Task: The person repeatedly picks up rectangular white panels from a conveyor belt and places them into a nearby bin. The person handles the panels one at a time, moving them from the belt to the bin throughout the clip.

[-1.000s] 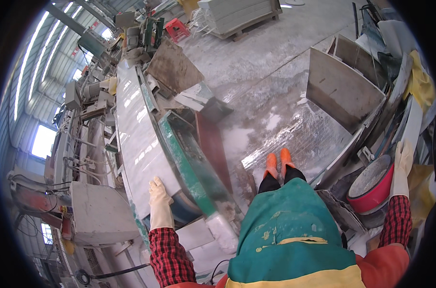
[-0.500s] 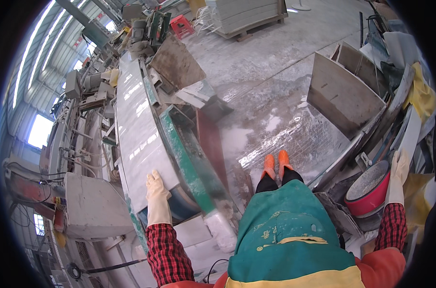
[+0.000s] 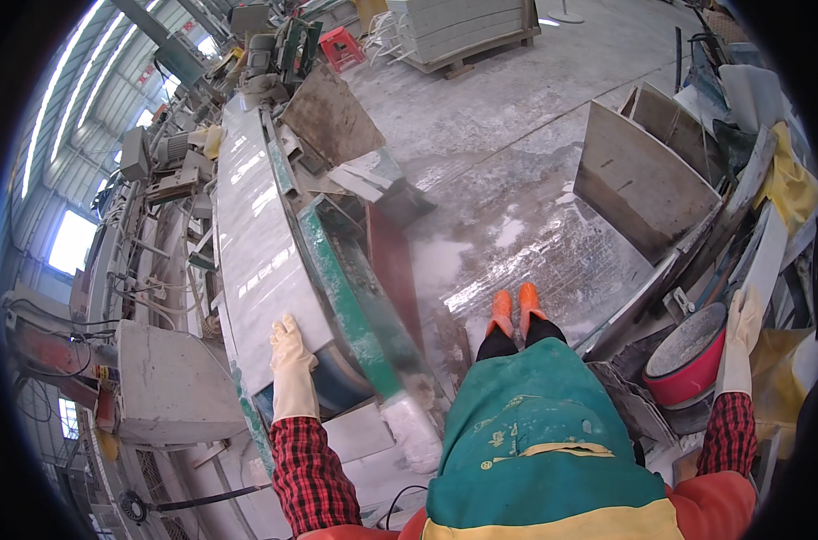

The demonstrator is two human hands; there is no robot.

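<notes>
My left hand (image 3: 292,360), in a cream rubber glove, lies on the near end of a long pale, glossy slab (image 3: 263,247). Its fingers are stretched out, pointing away from me. A dark blue curved surface (image 3: 337,376) shows just below the slab's end. On the far right my right hand (image 3: 740,328), gloved alike, rests against the lower end of a long pale strip (image 3: 765,247). Its fingers are extended along the strip and look open; their undersides are hidden. Just left of that hand stands a red bucket (image 3: 694,387) with a greyish top.
A green metal edge (image 3: 346,297) runs along the slab's right side. Dusty boards (image 3: 638,180) lean at the right, near a yellow cloth (image 3: 791,184). A grey block-like housing (image 3: 170,387) stands at left. The floor (image 3: 508,216) looks wet. A palletised stack (image 3: 463,31) stands behind.
Both hands appear slightly lower and further left, and the surroundings shift a little as well. Their poses and contacts look the same.
</notes>
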